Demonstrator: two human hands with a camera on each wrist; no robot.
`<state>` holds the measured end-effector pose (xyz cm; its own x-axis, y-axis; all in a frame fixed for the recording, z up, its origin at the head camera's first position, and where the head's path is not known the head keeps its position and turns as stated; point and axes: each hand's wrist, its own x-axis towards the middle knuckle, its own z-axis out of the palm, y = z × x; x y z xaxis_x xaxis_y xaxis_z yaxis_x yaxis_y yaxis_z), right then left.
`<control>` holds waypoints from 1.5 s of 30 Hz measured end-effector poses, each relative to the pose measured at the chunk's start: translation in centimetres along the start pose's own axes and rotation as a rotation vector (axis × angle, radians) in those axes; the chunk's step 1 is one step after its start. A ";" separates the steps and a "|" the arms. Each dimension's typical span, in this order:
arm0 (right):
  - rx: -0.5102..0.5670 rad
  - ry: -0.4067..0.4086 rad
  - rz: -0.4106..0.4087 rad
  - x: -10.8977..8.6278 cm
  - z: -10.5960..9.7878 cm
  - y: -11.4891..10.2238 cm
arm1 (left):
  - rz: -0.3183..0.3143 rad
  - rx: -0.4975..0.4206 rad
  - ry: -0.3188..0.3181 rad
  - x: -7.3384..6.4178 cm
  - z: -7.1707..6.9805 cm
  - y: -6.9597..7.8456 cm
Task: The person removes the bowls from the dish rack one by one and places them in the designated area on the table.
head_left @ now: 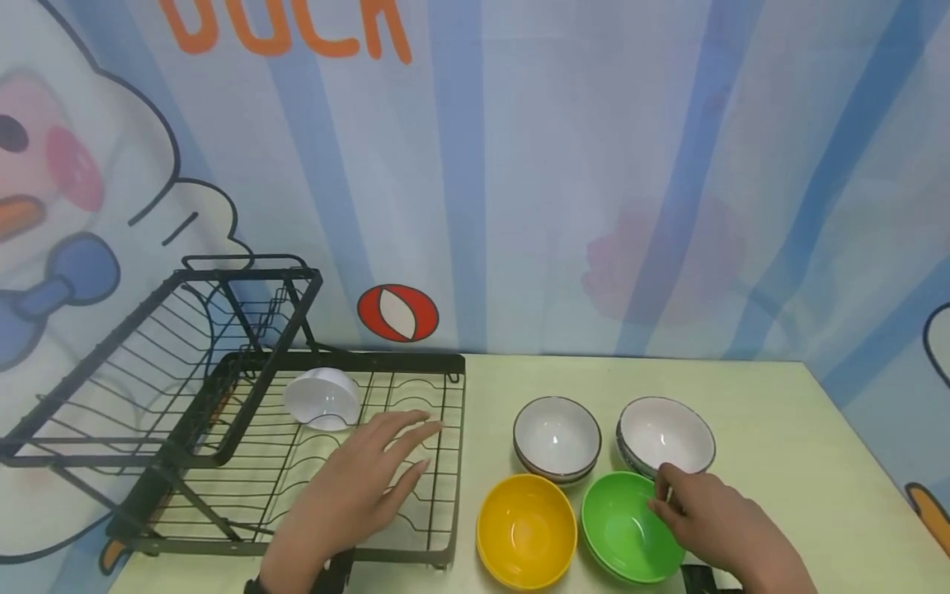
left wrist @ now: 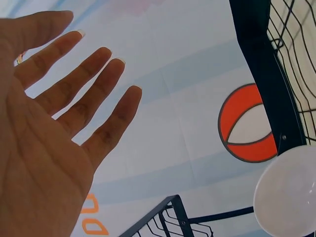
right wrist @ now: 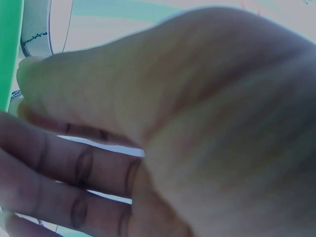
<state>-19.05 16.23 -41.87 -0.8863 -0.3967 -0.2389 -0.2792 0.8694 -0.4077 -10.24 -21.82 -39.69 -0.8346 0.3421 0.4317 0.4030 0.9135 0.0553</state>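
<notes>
My left hand [head_left: 352, 483] is raised over the dish rack [head_left: 453, 495] with its fingers spread and nothing held. In the left wrist view its palm and straight fingers show plainly. A small white bowl [head_left: 322, 400] sits tilted in the rack behind that hand. At the right, my right hand [head_left: 723, 520] is at the right rim of a green bowl [head_left: 627, 528], thumb and forefinger close together, slightly bent. The right wrist view shows no rim between them; the green bowl's edge [right wrist: 9, 49] lies beside the fingertips. A yellow bowl [head_left: 527, 532] stands left of the green one.
Two dark-rimmed white bowls, one left [head_left: 557, 437] and one right [head_left: 666, 435], stand behind the coloured ones; each seems stacked on another. The rack's raised upper tier [head_left: 223, 458] juts up at the left. A printed cloth backdrop [head_left: 534, 181] rises behind the pale table [head_left: 801, 487].
</notes>
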 end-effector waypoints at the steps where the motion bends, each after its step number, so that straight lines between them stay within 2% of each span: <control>1: 0.001 -0.004 0.005 0.0 -0.1 -0.1 | -0.009 0.001 0.003 -0.1 0.0 -0.1; 10: 0.004 -0.016 -0.001 0.3 -0.4 -0.8 | -0.004 -0.001 0.037 -0.2 0.1 -1.0; 20: 0.023 -0.034 0.005 0.1 -0.4 -1.2 | -0.042 -0.018 0.018 -0.5 -0.2 -1.9; 31: 0.025 -0.035 0.014 -0.2 -0.4 -1.0 | -0.079 -0.066 -0.028 -0.4 0.1 -3.7; 38: 0.048 -0.037 0.025 -0.4 -0.3 -1.1 | -0.071 -0.088 -0.049 -0.3 -0.3 -4.9; 45: 0.040 -0.034 -0.004 -0.3 -0.4 -1.2 | -0.144 -0.111 -0.130 -0.2 -0.9 -6.2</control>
<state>-18.60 15.40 -40.95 -0.8721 -0.4106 -0.2662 -0.2674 0.8555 -0.4434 -12.21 -27.75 -39.28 -0.9250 0.2424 0.2926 0.3093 0.9276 0.2095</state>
